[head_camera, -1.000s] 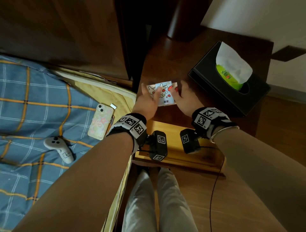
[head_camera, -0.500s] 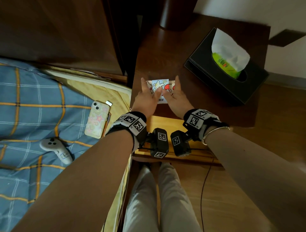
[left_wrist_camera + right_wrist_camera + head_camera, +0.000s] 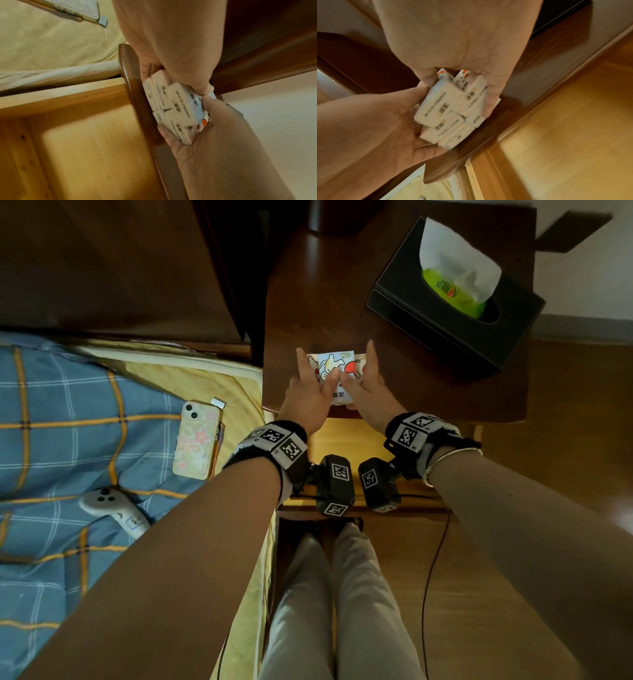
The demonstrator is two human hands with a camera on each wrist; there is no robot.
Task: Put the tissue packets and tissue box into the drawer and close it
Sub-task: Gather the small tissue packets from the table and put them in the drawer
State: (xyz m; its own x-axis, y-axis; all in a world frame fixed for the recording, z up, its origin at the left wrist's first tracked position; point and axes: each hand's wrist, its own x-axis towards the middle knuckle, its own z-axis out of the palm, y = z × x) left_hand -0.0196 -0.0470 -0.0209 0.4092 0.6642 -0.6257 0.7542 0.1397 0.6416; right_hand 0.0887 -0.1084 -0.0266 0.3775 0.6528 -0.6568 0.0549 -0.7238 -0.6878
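Note:
Several small white tissue packets (image 3: 337,371) with cartoon prints form a bundle at the front edge of the dark nightstand (image 3: 308,285). My left hand (image 3: 308,392) grips the bundle's left side and my right hand (image 3: 368,388) grips its right side, thumbs on top. The left wrist view shows the packets (image 3: 175,108) squeezed between both palms, and so does the right wrist view, where the packets (image 3: 450,108) stack unevenly. The black tissue box (image 3: 455,302), white tissue sticking out, stands at the back right. Below my wrists the light wooden drawer (image 3: 342,436) is pulled open.
A bed with a blue checked cover (image 3: 68,440) lies to the left, carrying a phone (image 3: 197,440) and a grey controller (image 3: 113,508). My legs (image 3: 342,594) stand in front of the drawer. A cable (image 3: 431,570) hangs on the right.
Both hands have drawn closer together on the packets, pressing them into a tighter bundle near the nightstand's front edge. The tissue box has not moved.

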